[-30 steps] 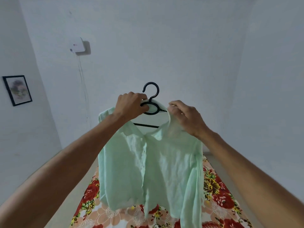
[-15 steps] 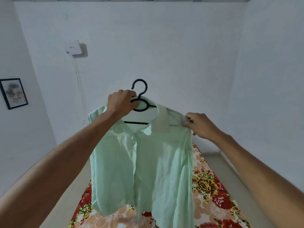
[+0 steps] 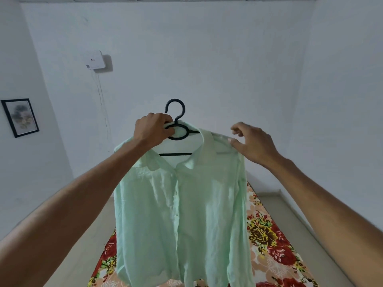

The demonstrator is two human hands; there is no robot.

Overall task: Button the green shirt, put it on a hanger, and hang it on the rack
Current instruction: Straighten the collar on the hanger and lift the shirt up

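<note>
The pale green shirt [image 3: 186, 214] hangs buttoned on a black hanger [image 3: 175, 119], held up in front of me at chest height. My left hand [image 3: 152, 129] is shut around the hanger's neck just below the hook. My right hand [image 3: 251, 142] rests at the shirt's right shoulder with the thumb touching the cloth and the fingers spread apart above it. The collar lies folded over the hanger's bar. No rack is in view.
A floral mattress [image 3: 269, 241] lies on the floor below the shirt. White walls close the room on three sides. A small white box [image 3: 95, 62] with a cable is fixed on the far wall, and a framed picture [image 3: 20, 117] hangs on the left wall.
My right hand moved from the collar out to the shirt's right shoulder and has loosened its pinch, fingers now lifted. The shirt has spread flat over the hanger. My left hand keeps its hold.
</note>
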